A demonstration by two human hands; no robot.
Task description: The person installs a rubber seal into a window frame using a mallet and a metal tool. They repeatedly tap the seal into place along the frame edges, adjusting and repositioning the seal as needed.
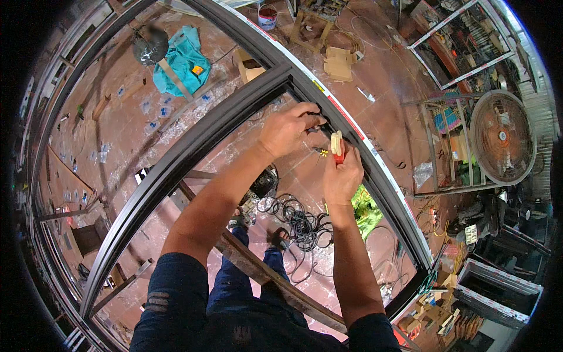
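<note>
A large dark metal window or door frame point(193, 138) stretches in front of me, with white-and-red protective film along its outer edge. My left hand point(289, 128) is at the inner corner of the far bar, fingers curled and pressed against the profile; whatever they pinch is too small to make out. Close to its right, my right hand point(343, 183) grips a tool with a red handle and a pale cream rounded head point(336, 142). That head is raised beside the same bar's inner edge. The tool's exact kind is unclear.
A rusty steel bar point(275, 276) crosses between me and the frame opening. Black cable point(296, 220) lies coiled on the tiled floor near my feet. Right stands a large round fan point(503, 136); a teal cloth point(185, 61) and cardboard box point(338, 63) lie beyond.
</note>
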